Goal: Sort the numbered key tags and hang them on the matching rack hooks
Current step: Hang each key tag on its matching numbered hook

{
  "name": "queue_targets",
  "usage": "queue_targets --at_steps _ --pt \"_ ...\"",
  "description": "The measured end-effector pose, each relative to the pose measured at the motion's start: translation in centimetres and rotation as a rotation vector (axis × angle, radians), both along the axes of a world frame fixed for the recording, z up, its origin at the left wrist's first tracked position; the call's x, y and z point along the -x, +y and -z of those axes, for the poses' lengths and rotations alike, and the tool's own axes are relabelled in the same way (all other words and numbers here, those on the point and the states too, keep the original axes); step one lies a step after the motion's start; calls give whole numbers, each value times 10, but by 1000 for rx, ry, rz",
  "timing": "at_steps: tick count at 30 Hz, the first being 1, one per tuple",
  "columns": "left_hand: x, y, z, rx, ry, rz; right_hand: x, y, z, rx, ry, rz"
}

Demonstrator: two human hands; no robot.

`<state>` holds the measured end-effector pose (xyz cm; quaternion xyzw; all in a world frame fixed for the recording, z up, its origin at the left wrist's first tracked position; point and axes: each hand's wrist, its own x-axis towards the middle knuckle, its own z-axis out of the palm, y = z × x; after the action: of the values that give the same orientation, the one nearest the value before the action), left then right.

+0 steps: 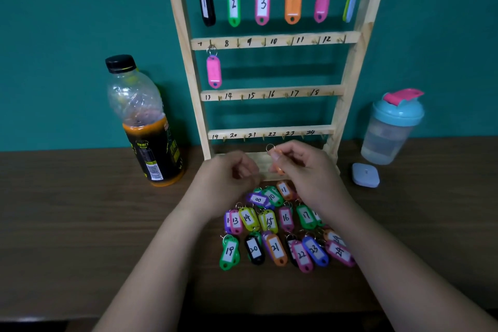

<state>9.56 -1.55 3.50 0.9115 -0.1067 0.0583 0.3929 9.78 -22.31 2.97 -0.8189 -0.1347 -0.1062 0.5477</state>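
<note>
Numbered key tags (275, 248) lie in rows on the table (80, 224), under the wrists. Above them the left hand (229, 172) curls its fingers on nothing I can see. The right hand (304, 167) pinches an orange tag (278, 156) just before the rack (269, 40), where seven hooks are filled.

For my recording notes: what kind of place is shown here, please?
Probably a home or office desk against a teal wall: on a wooden tabletop, a half-empty drink bottle and a shaker cup stand beside the wooden key-tag rack.
</note>
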Motion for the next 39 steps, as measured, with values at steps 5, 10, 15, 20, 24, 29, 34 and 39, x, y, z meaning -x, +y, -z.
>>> queue_targets --at_steps 5,10,15,20,24,29,34,39 --pt "-4 5 11 -235 130 63 3 -1 1 -37 9 -23" --pt "-7 2 17 -282 104 82 3 2 3 -37 18 -7" --pt "-8 1 17 -270 109 97 2 5 5 -19 12 0" --pt "-5 4 11 -148 106 81 2 3 4 -15 10 5" --pt "-1 8 0 83 94 83 4 4 0 -31 9 7" --pt "7 10 -16 356 115 154 9 10 -12 -106 -52 19" --pt "10 12 -28 407 98 146 6 27 -40 -147 -182 112" --pt "7 14 -34 542 86 101 -7 48 -76 -198 -261 175"
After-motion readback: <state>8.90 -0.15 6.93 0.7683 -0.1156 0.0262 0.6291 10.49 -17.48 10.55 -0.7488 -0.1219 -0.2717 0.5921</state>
